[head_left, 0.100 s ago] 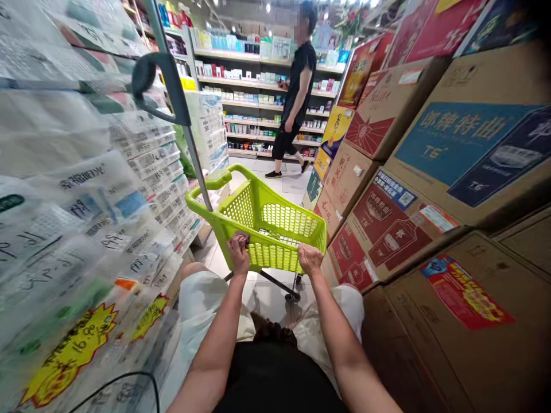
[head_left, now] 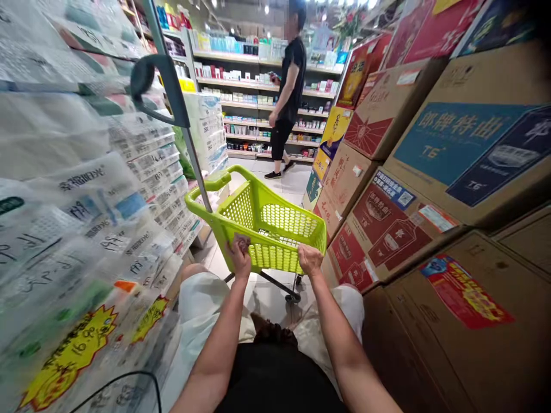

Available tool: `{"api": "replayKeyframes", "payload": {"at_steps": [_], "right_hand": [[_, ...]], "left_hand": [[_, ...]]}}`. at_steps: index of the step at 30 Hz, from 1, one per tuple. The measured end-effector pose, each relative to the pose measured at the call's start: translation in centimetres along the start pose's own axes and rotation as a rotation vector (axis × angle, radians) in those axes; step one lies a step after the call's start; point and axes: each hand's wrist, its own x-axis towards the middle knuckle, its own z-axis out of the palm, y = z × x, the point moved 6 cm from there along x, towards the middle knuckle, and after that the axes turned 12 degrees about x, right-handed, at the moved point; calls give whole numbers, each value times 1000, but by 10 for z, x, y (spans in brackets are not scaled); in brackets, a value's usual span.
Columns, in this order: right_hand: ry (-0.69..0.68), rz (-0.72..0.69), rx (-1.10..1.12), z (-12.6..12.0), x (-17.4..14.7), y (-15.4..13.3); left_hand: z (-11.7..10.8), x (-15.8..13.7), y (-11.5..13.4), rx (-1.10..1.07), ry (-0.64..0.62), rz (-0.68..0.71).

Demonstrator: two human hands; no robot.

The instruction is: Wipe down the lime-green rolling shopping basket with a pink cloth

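In front of my knees stands a lime-green shopping cart [head_left: 279,252] with a perforated basket, a long grey pole and dark wheels. My left hand [head_left: 240,259] is closed on a brownish cloth [head_left: 243,242], pressed against the near side of the basket toward its handle end. At the basket's near right corner, my right hand [head_left: 310,260] grips the top rim, fingers wrapped over it. The cart's handle [head_left: 217,181] is at the upper left, touched by neither hand.
Stacked plastic-wrapped paper packs [head_left: 86,201] rise close on the left. Cardboard cartons [head_left: 465,143] are piled high on the right. Beyond the cart, a person in dark clothes [head_left: 290,86] walks past stocked shelves [head_left: 241,80]. A black cable [head_left: 120,376] loops at the lower left.
My left hand has shifted slightly, showing more of the cloth above its fingers. My right hand stays on the rim. The person by the shelves has moved a little left.
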Motion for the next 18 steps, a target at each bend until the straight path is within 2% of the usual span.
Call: {"api": "replayKeyframes", "payload": {"at_steps": [3, 8, 11, 13, 18], "right_hand": [[4, 10, 10, 2, 0, 0], [19, 5, 34, 4, -1, -2], [21, 7, 44, 4, -1, -3], [24, 9, 51, 4, -1, -4], [29, 2, 69, 2, 0, -7]], "left_hand": [[9, -6, -5, -36, -5, -46], [10, -4, 0, -64, 127, -30], [10, -11, -3, -77, 153, -44], [9, -19, -12, -76, 170, -110], [4, -21, -37, -45, 188, -430]]}}
